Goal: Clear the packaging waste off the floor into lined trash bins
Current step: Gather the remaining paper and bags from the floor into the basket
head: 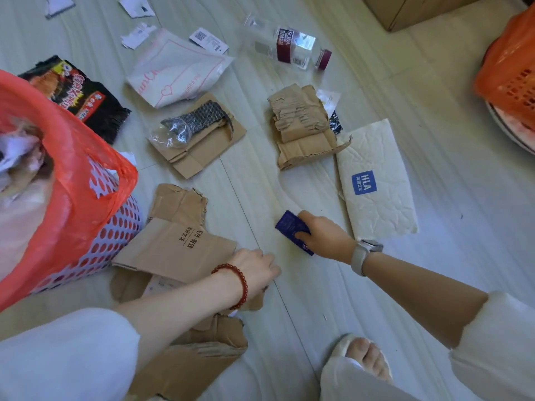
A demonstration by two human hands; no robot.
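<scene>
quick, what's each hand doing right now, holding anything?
Left hand: closed on the edge of a torn cardboard piece lying on the floor.
Right hand: closed on a small dark blue packet.

The red-lined bin [86, 215] runs off the left edge, so only part shows. The orange basket [512, 79] is cut off on the right. A brown box [405, 10] is cut at the top. The left hand [254, 270] hides part of the torn cardboard [173, 250]. The small blue packet [292, 230] has print too tiny to read; the right hand [324, 235] maybe pinches it.
</scene>
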